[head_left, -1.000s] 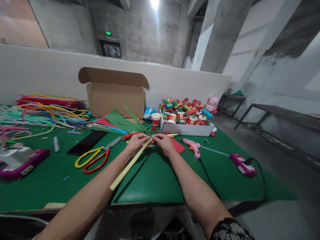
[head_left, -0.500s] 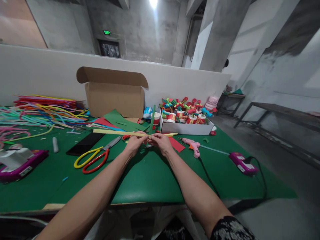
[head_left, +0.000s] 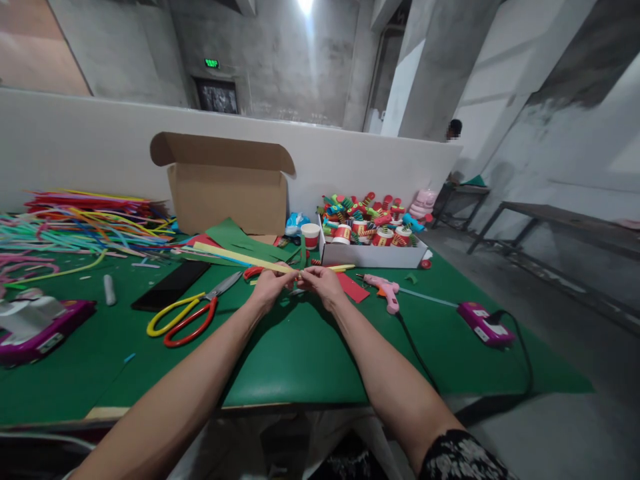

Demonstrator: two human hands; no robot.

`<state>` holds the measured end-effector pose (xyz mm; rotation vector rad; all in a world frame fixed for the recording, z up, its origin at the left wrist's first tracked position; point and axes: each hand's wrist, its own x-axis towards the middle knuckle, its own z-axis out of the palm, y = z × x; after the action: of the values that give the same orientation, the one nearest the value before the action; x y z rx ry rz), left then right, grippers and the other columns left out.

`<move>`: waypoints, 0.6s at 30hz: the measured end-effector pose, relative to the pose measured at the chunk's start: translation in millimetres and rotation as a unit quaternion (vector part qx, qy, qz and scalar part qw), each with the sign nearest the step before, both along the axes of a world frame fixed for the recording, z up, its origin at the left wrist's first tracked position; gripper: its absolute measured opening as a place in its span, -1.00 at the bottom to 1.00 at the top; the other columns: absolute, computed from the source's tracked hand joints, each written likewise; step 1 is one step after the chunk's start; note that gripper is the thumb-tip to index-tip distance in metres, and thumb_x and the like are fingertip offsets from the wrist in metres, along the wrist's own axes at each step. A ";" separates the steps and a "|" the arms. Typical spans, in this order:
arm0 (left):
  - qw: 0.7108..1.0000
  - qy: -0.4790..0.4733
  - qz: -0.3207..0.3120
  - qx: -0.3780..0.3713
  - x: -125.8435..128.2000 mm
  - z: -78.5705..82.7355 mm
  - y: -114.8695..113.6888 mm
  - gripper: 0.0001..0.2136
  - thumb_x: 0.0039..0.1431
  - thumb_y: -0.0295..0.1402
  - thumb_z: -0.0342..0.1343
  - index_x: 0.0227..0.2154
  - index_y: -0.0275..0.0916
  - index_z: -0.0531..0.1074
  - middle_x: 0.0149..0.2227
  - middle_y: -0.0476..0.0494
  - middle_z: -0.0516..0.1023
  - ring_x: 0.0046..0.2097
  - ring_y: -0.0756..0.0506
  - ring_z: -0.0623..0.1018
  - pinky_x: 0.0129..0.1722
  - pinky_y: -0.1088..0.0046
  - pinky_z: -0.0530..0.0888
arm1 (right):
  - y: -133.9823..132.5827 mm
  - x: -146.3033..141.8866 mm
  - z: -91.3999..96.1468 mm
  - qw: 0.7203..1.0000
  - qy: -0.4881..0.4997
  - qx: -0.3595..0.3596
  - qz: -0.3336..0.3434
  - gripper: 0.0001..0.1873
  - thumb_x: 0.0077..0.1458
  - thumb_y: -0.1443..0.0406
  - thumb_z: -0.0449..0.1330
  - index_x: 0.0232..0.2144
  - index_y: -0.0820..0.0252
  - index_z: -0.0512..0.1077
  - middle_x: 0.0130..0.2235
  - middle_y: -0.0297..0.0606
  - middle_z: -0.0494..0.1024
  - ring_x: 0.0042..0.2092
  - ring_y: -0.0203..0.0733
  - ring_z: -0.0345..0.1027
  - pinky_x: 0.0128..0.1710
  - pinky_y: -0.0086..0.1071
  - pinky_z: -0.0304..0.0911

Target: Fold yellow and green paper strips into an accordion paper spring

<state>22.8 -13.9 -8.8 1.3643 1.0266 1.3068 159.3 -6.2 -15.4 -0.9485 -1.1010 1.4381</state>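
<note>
My left hand [head_left: 271,288] is closed in a pinch on a long yellow paper strip [head_left: 235,256], which sticks out to the left above the table. Fingertips of my right hand [head_left: 323,283] meet those of the left, pinching where the yellow strip crosses a green paper strip [head_left: 303,252]. The green strip points away from me. Fingers cover the crossing itself, so its folds cannot be made out. Left of my hands lie large scissors [head_left: 213,303] with one yellow and one red handle. A red paper piece [head_left: 354,288] lies just right of my right hand.
A pink glue gun [head_left: 387,290] lies at right, its cord trailing to the front edge. Behind stand a paper cup [head_left: 311,235] and a white box [head_left: 373,256] of colourful spring-bodied toys. Pipe cleaners [head_left: 90,223], a black phone [head_left: 170,285] and purple power strips [head_left: 485,325] lie around.
The yellow strip's free end has risen and swung slightly away from me. The green strip, which stood taller, now reaches lower. My hands stay in place; a person's head shows more at far right.
</note>
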 end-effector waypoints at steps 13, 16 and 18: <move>1.000 -0.005 -0.011 -0.027 -2.3 -1.1 1.5 -0.69 -0.17 -0.13 0.21 -0.68 -0.27 0.31 -0.72 0.03 0.29 -0.63 0.05 0.26 -0.59 0.51 0.18 | -0.5 0.5 1.0 0.999 -0.032 0.009 0.008 -0.62 -0.42 0.13 0.42 -0.59 0.27 0.41 -0.61 -0.39 0.45 -0.53 -0.35 0.36 -0.40 -0.40 0.34; 1.000 0.025 -0.004 0.008 -2.6 -1.7 1.7 -0.71 -0.13 -0.13 0.19 -0.65 -0.24 0.31 -0.71 0.05 0.29 -0.61 0.04 0.28 -0.56 0.51 0.19 | -0.3 1.8 0.8 0.999 -0.039 0.004 0.007 -0.63 -0.43 0.14 0.42 -0.64 0.26 0.38 -0.65 -0.42 0.42 -0.56 -0.36 0.34 -0.43 -0.42 0.33; 0.999 0.029 -0.006 0.020 -2.3 -2.5 1.8 -0.71 -0.13 -0.14 0.19 -0.65 -0.24 0.29 -0.71 0.05 0.29 -0.60 0.04 0.29 -0.55 0.52 0.20 | -0.8 3.4 2.0 0.999 -0.038 -0.005 0.024 -0.63 -0.44 0.16 0.43 -0.65 0.25 0.38 -0.66 -0.42 0.41 -0.56 -0.36 0.35 -0.43 -0.42 0.33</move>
<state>20.5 -12.1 -11.3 1.4425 1.0353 1.2918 162.7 -7.0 -13.4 -0.9962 -1.1802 1.4571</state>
